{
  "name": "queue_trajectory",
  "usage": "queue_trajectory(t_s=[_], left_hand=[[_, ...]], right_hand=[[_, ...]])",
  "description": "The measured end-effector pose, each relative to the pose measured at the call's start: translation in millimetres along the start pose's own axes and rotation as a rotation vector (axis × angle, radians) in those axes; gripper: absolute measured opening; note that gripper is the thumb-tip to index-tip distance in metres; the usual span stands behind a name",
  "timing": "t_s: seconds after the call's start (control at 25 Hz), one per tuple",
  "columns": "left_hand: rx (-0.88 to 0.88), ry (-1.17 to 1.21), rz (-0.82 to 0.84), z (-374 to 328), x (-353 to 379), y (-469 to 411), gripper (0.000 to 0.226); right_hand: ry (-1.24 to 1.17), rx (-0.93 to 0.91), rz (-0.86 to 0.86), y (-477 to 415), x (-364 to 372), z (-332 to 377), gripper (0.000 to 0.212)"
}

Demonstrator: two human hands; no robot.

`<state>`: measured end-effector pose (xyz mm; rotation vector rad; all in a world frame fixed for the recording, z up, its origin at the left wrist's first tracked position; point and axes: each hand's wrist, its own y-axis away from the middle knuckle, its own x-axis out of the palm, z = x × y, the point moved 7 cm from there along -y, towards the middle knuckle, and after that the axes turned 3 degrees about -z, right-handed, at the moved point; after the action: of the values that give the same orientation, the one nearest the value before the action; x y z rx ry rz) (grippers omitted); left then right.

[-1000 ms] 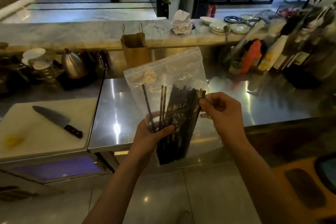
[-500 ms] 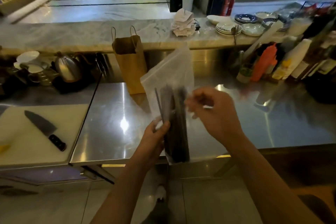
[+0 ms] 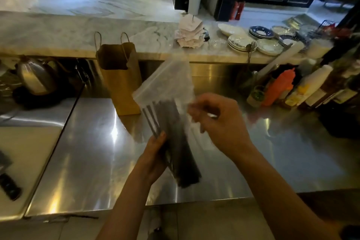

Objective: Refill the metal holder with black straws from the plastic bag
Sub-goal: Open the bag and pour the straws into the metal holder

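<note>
A clear plastic bag (image 3: 165, 84) full of black straws (image 3: 175, 142) hangs upright above the steel counter (image 3: 93, 152). My left hand (image 3: 155, 154) grips the bundle of straws through the bag from the left, about halfway down. My right hand (image 3: 218, 122) pinches the bag's right edge near the straw tops, fingers curled. The bag's upper part is blurred. I see no metal holder that I can name with certainty.
A brown paper bag (image 3: 120, 76) stands just behind the plastic bag. A kettle (image 3: 37, 76) sits at the left, a knife handle (image 3: 9, 185) on the white cutting board (image 3: 29, 152). Sauce bottles (image 3: 278, 87) crowd the right; stacked plates (image 3: 241, 43) and paper slips (image 3: 190, 31) lie on the marble ledge.
The bag has turned from broadside to more edge-on and tilted, the straws gathered into a tight bundle. My view moved closer over the steel counter.
</note>
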<state>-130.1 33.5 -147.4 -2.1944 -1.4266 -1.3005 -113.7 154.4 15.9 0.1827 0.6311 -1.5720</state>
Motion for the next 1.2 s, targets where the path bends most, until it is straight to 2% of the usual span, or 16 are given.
queue_trajectory(t_s=[0.08, 0.24, 0.28, 0.36, 0.4, 0.48, 0.52, 0.6, 0.64, 0.72, 0.84, 0.92, 1.0, 1.12, 1.2], left_hand=[[-0.005, 0.015, 0.063, -5.1, -0.1, -19.3, 0.064], [-0.045, 0.036, 0.124, -11.8, 12.6, -53.9, 0.077], [-0.041, -0.015, 0.073, -13.0, 15.7, -60.8, 0.085], [0.019, -0.128, -0.141, -14.1, 21.3, -69.5, 0.105], [0.045, -0.126, -0.148, -13.9, 27.2, -73.1, 0.105], [0.132, -0.020, -0.029, -9.2, 61.8, -76.3, 0.086], [0.163, -0.030, -0.066, -4.3, 71.8, -78.1, 0.073], [0.196, -0.158, -0.316, 5.9, 78.5, -83.9, 0.051], [0.201, -0.233, -0.452, 11.7, 76.2, -85.6, 0.048], [0.231, -0.287, -0.551, 25.1, 76.8, -90.9, 0.056], [0.226, -0.365, -0.550, 40.8, 82.5, -91.9, 0.063], [0.220, -0.391, -0.476, 48.0, 86.9, -94.1, 0.059], [0.312, -0.366, -0.425, 40.5, 86.9, -90.6, 0.050], [0.507, -0.429, -0.501, -0.9, 76.1, -68.1, 0.036], [0.556, -0.663, -0.502, -27.6, 76.5, -54.0, 0.029]], right_hand=[[0.007, -0.013, 0.008, -20.6, -7.7, -6.1, 0.007], [-0.033, -0.028, -0.032, -55.5, -46.4, -21.7, 0.008], [-0.032, -0.022, -0.009, -61.8, -54.5, -27.9, 0.008], [-0.040, -0.034, 0.034, -71.5, -70.9, -43.6, 0.012], [-0.058, -0.040, 0.060, -76.4, -75.2, -49.9, 0.016], [-0.095, -0.034, 0.159, -82.7, -84.6, -64.1, 0.020], [-0.104, -0.037, 0.188, -85.1, -93.1, -71.2, 0.020], [-0.097, 0.007, 0.201, -92.1, -112.4, -92.1, 0.025], [-0.110, 0.050, 0.179, -95.1, -121.8, -102.1, 0.030], [-0.170, 0.115, 0.129, -102.5, -138.9, -115.9, 0.043], [-0.184, 0.101, 0.093, -114.5, -146.7, -117.7, 0.047], [-0.157, 0.018, 0.029, -120.6, -148.7, -112.6, 0.034], [-0.116, -0.055, -0.021, -122.8, -152.5, -107.9, 0.022], [0.015, -0.144, 0.122, -119.7, -143.7, -100.5, 0.023], [0.147, -0.191, 0.251, -116.9, -126.7, -101.8, 0.027]])
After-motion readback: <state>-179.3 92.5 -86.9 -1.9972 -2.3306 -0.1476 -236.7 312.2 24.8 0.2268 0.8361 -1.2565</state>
